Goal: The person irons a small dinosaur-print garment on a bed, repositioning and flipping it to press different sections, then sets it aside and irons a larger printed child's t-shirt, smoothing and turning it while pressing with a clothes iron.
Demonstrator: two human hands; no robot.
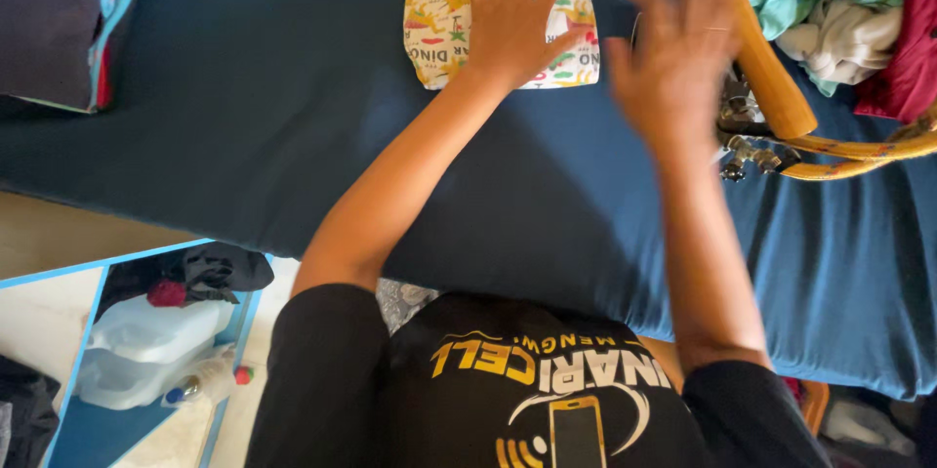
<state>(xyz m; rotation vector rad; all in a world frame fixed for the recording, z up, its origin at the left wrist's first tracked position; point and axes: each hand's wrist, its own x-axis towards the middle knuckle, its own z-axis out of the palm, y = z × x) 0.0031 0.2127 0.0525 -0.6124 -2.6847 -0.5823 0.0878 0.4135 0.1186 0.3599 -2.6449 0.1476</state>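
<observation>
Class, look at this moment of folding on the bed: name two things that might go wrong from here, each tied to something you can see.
1. The right hand is blurred in motion close to the basket's wooden handle; it might knock it.
2. The left hand presses flat on the folded patterned cloth near the far side of the blue sheet; a push might rumple it or slide it out of shape.

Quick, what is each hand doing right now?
Left hand: open, flat on the folded patterned cloth.
Right hand: open, blurred, holding nothing.

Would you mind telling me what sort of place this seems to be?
Probably a bedroom at home: a bed with a dark blue sheet, a folded patterned cloth under the left hand, and a basket of clothes.
</observation>
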